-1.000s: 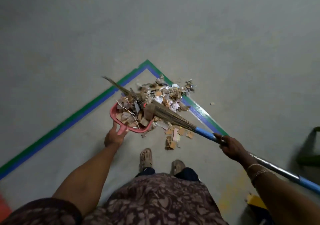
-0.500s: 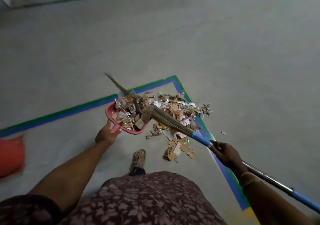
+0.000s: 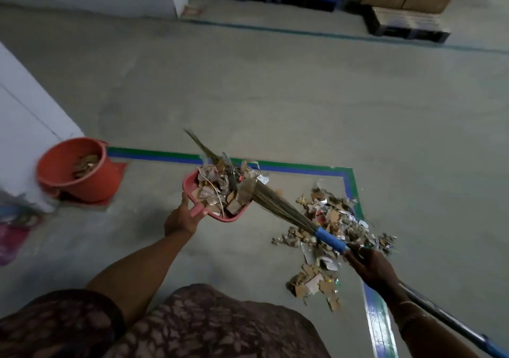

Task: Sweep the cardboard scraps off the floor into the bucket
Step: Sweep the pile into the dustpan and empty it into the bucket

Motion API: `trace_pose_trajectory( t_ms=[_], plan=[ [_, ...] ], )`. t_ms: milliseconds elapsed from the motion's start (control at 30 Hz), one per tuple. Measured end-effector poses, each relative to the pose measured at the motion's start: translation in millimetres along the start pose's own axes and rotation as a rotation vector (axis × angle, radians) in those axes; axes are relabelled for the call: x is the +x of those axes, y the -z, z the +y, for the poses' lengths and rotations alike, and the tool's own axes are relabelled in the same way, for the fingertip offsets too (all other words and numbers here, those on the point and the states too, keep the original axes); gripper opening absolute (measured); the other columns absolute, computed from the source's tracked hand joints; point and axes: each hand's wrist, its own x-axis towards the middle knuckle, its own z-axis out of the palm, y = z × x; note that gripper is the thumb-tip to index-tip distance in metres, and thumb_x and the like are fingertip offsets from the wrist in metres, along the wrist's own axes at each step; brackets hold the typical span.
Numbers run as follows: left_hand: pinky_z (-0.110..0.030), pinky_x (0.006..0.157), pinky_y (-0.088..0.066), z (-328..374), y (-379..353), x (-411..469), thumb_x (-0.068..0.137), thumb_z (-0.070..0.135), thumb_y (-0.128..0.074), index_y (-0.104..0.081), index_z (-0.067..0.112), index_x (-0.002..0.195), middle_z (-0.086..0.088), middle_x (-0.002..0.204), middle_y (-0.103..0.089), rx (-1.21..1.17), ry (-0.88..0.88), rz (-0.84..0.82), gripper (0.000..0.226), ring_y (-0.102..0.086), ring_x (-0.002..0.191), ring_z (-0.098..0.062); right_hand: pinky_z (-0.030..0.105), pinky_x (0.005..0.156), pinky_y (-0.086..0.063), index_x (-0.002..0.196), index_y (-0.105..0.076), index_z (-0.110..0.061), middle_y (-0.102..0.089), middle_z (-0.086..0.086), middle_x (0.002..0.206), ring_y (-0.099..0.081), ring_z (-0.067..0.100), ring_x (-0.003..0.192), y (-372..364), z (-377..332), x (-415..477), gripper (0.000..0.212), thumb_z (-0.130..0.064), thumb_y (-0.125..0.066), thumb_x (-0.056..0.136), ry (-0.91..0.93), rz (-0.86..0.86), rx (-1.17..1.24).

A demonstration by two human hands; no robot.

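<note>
One broad concrete floor (image 3: pixel 303 104) fills most of what we see, marked by a green and blue tape line (image 3: pixel 289 166) that turns a corner at the right. Well to the left, against a white wall (image 3: pixel 24 126), stands the orange bucket (image 3: pixel 74 170), upright, with some scraps already inside. Next in size, the remaining pile of cardboard scraps (image 3: pixel 327 236) lies on the floor inside the taped corner. Across it runs the broom (image 3: pixel 278 206), our right hand (image 3: pixel 371 266) wrapped tight round its handle just below the blue binding, its bristles laid over the load in the pink dustpan (image 3: pixel 220 195). Our left hand (image 3: pixel 181 218) is closed around the dustpan's handle and carries it, heaped full, above the floor. We judge the step in hand to be the carry: one load is lifted and pinned. The next move calls for swinging the pan left over the bucket's mouth, level, and tipping it in.
</note>
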Motion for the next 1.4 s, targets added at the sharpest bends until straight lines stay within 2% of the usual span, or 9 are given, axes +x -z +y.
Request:
trace_pose_trajectory(
  t_ms=[133,267,367,467,633,800,1000,1200,1400],
  plan=[
    [-0.043,0.085,-0.051,-54,26,20,0.082,0.069,-0.063,-0.012,0.031,0.158,-0.020,0.125,-0.064,-0.064,0.047,0.037,0.099,-0.061,0.111,-0.043,0.024,0.048,-0.048,0.112,-0.073,-0.033,-0.065,-0.012,0.062,-0.062,0.000,0.054,-11,-58,30,0.056,-0.074,-0.042,0.089,0.064,-0.023,-0.022],
    [-0.043,0.085,-0.050,-115,60,41,0.083,0.068,-0.063,-0.012,0.031,0.159,-0.021,0.125,-0.063,-0.091,0.123,0.067,0.098,-0.060,0.112,-0.043,0.013,0.046,-0.036,0.112,-0.071,-0.035,-0.064,-0.013,0.062,-0.059,-0.001,0.052,-32,-141,54,0.027,-0.051,-0.056,0.096,0.091,-0.068,-0.099],
    [-0.044,0.087,-0.050,-168,87,60,0.082,0.067,-0.065,-0.014,0.031,0.158,-0.020,0.128,-0.062,-0.122,0.157,0.084,0.098,-0.059,0.114,-0.043,0.017,0.045,-0.040,0.106,-0.068,-0.039,-0.064,-0.009,0.060,-0.060,0.003,0.051,-58,-201,69,0.016,-0.048,-0.058,0.097,0.141,-0.104,-0.125],
    [-0.045,0.087,-0.051,-216,112,76,0.081,0.067,-0.066,-0.015,0.032,0.157,-0.019,0.127,-0.063,-0.136,0.193,0.121,0.098,-0.060,0.113,-0.042,0.019,0.044,-0.041,0.089,-0.066,-0.034,-0.061,-0.011,0.060,-0.058,0.002,0.051,-89,-248,86,0.021,-0.051,-0.056,0.097,0.185,-0.121,-0.142],
    [-0.045,0.086,-0.050,-271,146,97,0.079,0.066,-0.067,-0.017,0.035,0.156,-0.020,0.125,-0.064,-0.201,0.271,0.188,0.097,-0.060,0.111,-0.044,0.023,0.043,-0.041,0.094,-0.063,-0.037,-0.059,-0.014,0.057,-0.055,0.000,0.049,-126,-311,116,0.022,-0.057,-0.052,0.096,0.261,-0.122,-0.171],
    [-0.044,0.085,-0.049,-302,178,126,0.077,0.067,-0.069,-0.020,0.036,0.156,-0.021,0.120,-0.065,-0.242,0.325,0.238,0.098,-0.061,0.108,-0.043,0.033,0.044,-0.046,0.091,-0.056,-0.041,-0.058,-0.012,0.059,-0.054,0.003,0.051,-150,-361,151,0.023,-0.061,-0.046,0.095,0.329,-0.133,-0.160],
    [-0.042,0.086,-0.049,-340,214,169,0.076,0.064,-0.073,-0.026,0.034,0.155,-0.020,0.120,-0.066,-0.249,0.395,0.260,0.097,-0.061,0.109,-0.042,0.031,0.046,-0.042,0.087,-0.053,-0.042,-0.056,-0.015,0.060,-0.053,0.004,0.053,-189,-416,210,0.013,-0.051,-0.056,0.095,0.359,-0.185,-0.200],
    [-0.046,0.089,-0.052,-403,247,246,0.064,0.079,-0.065,-0.024,0.043,0.151,-0.013,0.123,-0.066,-0.247,0.474,0.236,0.103,-0.062,0.110,-0.040,0.029,0.049,-0.041,0.095,-0.058,-0.042,-0.059,-0.014,0.063,-0.056,0.006,0.056,-242,-483,294,0.013,-0.055,-0.055,0.094,0.391,-0.268,-0.209],
    [-0.043,0.092,-0.048,-427,308,309,0.077,0.062,-0.073,-0.033,0.033,0.151,-0.013,0.133,-0.062,-0.196,0.528,0.290,0.090,-0.060,0.118,-0.040,0.027,0.049,-0.036,0.095,-0.057,-0.043,-0.059,-0.014,0.065,-0.056,0.007,0.058,-273,-579,362,0.013,-0.056,-0.054,0.095,0.424,-0.310,-0.193]
  ],
)
